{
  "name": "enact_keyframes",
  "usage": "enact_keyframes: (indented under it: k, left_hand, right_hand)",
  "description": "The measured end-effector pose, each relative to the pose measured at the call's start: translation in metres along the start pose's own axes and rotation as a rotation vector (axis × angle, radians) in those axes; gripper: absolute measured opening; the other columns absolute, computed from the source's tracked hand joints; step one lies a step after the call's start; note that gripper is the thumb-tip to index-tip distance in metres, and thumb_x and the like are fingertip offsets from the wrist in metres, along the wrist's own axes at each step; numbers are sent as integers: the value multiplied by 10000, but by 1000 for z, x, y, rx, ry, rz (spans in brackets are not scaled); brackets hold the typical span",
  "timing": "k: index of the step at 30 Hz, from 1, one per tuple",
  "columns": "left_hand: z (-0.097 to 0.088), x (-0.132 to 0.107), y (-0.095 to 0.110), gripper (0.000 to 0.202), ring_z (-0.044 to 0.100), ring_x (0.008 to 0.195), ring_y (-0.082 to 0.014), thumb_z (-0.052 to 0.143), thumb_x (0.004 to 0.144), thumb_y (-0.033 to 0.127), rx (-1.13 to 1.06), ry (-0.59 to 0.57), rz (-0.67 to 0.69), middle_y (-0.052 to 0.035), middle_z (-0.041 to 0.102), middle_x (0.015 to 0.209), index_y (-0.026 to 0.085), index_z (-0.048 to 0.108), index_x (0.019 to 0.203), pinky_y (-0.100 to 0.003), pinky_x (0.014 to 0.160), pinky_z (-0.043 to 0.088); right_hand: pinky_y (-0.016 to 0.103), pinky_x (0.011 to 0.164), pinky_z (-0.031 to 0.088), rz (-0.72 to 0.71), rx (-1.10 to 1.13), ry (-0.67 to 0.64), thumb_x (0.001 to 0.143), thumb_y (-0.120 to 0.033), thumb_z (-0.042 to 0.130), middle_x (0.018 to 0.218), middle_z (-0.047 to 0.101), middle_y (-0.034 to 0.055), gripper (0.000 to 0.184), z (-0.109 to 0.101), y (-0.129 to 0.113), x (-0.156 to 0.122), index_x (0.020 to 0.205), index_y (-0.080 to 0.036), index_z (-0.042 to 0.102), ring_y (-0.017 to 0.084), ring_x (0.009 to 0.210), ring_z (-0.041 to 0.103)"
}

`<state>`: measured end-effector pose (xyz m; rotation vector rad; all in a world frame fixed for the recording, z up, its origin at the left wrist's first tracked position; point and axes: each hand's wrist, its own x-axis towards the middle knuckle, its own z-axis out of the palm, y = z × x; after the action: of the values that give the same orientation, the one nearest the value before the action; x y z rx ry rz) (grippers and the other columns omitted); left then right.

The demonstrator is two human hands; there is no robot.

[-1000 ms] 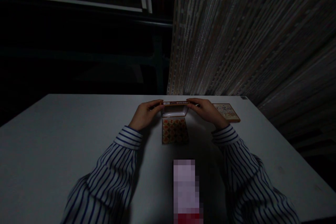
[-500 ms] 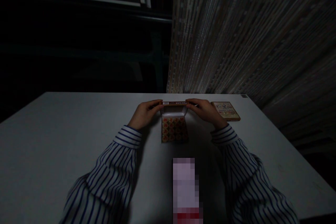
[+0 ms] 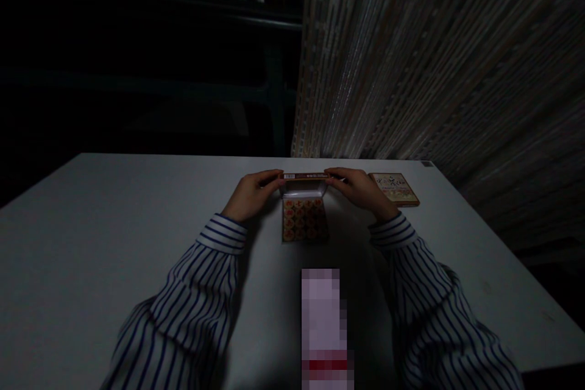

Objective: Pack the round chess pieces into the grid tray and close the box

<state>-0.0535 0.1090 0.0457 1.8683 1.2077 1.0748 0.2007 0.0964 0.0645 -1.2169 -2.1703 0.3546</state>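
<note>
A small box of round Chinese chess pieces [image 3: 305, 220] lies open on the white table, its pieces in rows with red characters. Its hinged lid [image 3: 304, 177] stands raised at the far side and shows a barcode along its edge. My left hand [image 3: 253, 193] pinches the lid's left corner between thumb and fingers. At the opposite corner, my right hand [image 3: 359, 191] grips the lid the same way. Both striped sleeves reach in from the near side.
A flat box with Chinese lettering [image 3: 395, 189] lies right of my right hand. Nearer me is a pixelated, blurred-out object [image 3: 322, 317]. Beyond the white table [image 3: 114, 225] hangs a string curtain [image 3: 388, 61] on the right; the left background is dark.
The whole scene sits slightly higher in view. The lid appears tipped a little further down over the pieces; both hands keep their hold on its corners.
</note>
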Motion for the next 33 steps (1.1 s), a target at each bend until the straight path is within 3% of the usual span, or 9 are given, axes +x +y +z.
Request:
enact_keyframes:
  k: [33]
  left_hand:
    - [-7, -30, 15, 400, 585, 966, -194, 526, 778, 439, 158, -74, 48, -65, 663, 1022, 146, 632, 1027, -293, 890, 423]
  right_hand:
    - [327, 804, 488, -30, -32, -9, 852, -293, 497, 1044, 654, 92, 297, 3, -14, -24, 1092, -148, 596, 182, 913, 613]
